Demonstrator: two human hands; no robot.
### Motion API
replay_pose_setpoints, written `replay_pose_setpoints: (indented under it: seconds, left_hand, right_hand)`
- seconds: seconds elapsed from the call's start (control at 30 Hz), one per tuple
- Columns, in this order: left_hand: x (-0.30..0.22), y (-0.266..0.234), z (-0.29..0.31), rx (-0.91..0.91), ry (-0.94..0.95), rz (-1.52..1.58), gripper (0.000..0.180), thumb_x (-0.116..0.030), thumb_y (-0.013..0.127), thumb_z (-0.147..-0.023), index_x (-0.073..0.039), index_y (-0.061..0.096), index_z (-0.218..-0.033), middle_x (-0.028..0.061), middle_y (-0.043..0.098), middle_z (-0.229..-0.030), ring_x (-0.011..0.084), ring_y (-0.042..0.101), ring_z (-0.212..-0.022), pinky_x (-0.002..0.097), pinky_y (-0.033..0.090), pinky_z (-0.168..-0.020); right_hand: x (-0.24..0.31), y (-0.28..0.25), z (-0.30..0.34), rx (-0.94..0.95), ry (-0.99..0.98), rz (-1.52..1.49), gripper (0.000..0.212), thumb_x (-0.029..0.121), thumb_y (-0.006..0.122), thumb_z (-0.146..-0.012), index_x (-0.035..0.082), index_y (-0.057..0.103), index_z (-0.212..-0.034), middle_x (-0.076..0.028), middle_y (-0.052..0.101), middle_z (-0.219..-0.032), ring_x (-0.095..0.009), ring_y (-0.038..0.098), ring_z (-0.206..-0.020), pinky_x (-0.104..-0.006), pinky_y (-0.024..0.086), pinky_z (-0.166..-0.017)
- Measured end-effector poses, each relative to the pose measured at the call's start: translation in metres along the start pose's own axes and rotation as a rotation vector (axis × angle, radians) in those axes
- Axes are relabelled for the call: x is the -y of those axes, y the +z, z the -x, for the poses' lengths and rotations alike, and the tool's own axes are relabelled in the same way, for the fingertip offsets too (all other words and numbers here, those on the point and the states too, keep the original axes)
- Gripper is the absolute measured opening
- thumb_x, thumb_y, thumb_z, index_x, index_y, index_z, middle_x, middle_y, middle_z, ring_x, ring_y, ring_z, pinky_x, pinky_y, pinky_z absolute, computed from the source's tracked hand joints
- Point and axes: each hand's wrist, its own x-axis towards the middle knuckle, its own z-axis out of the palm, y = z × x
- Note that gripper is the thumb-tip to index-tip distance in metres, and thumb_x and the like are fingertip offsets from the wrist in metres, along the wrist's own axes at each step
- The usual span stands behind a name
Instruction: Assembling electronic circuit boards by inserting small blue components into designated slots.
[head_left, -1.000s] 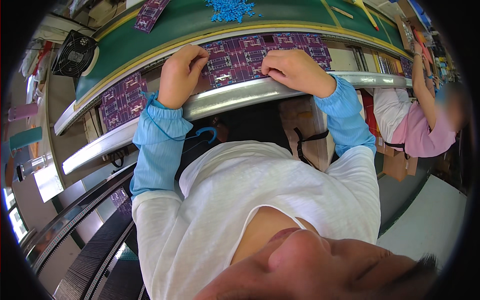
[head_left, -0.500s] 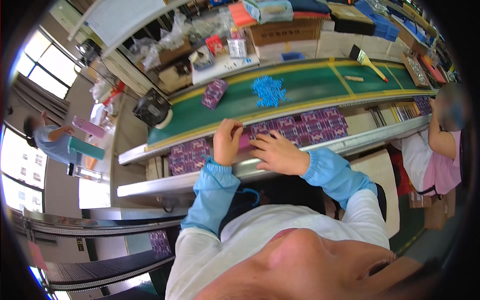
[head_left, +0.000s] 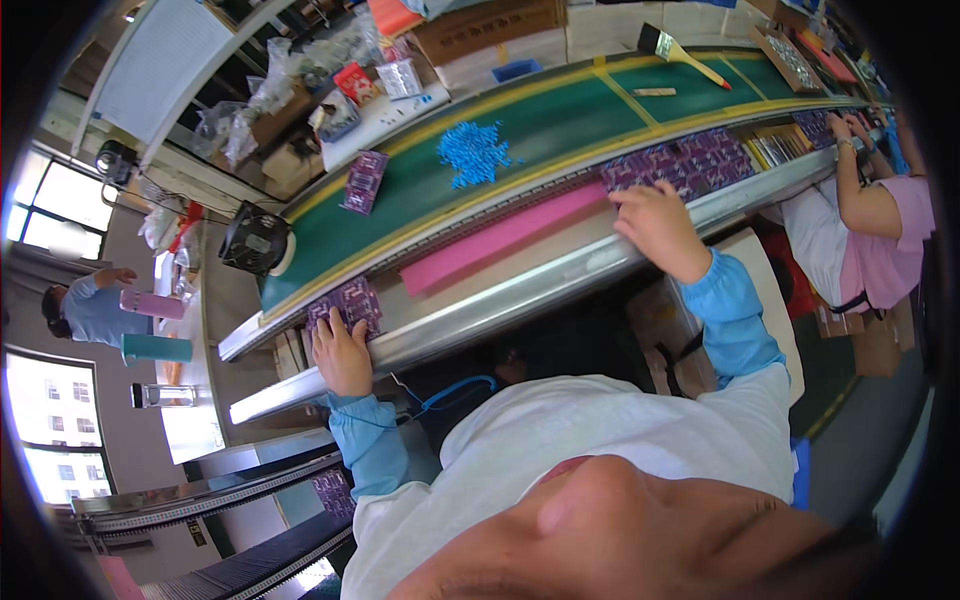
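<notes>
My left hand (head_left: pixel 343 357) lies with fingers spread over the near edge of a purple circuit board (head_left: pixel 355 300) at the left end of the metal rail track. Farther right, my right hand (head_left: pixel 660 230) rests with fingers apart at the left end of a row of purple circuit boards (head_left: pixel 690 163). Its fingertips touch or nearly touch the nearest board. Between both hands a pink strip (head_left: pixel 510 240) shows inside the track. Blue elastic sleeves cover both forearms, and a blue cord (head_left: pixel 455 388) hangs near my left wrist.
Behind the track runs a green belt (head_left: pixel 400 220) bearing a heap of small blue parts (head_left: pixel 475 153), a purple board (head_left: pixel 365 182) and a brush (head_left: pixel 680 55). A black fan (head_left: pixel 255 238) stands left. One person (head_left: pixel 850 230) works at the right, another (head_left: pixel 95 305) far left.
My hands, close together before, have moved apart, left hand leftward and right hand rightward. A wide stretch of pink strip now shows between the boards. The whole view has turned somewhat.
</notes>
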Motion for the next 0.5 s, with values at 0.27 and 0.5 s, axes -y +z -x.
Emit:
replay_pose_setpoints:
  seconds: [0.27,0.5]
  left_hand:
    - [-0.088,-0.037,0.006,0.069,0.216,0.233,0.063,-0.042,0.070,-0.093,-0.007,0.057,-0.143,0.0259,0.059,-0.141,0.0439,0.054,-0.131,0.0517,0.039,-0.111]
    - [-0.177,-0.047,-0.019,0.075,0.661,0.524,0.058,-0.034,0.073,-0.091,-0.005,0.059,-0.139,0.0241,0.060,-0.138,0.0423,0.054,-0.130,0.0507,0.043,-0.108]
  right_hand:
    - [-0.030,-0.025,-0.033,0.036,0.148,0.089,0.012,0.018,0.071,-0.087,0.006,0.070,-0.083,-0.010,0.070,-0.084,-0.032,0.068,-0.093,-0.0490,0.049,-0.083]
    - [0.008,0.058,-0.170,-0.037,-0.191,-0.286,0.028,0.012,0.073,-0.088,0.010,0.066,-0.115,-0.011,0.068,-0.105,-0.036,0.067,-0.095,-0.0463,0.055,-0.081]
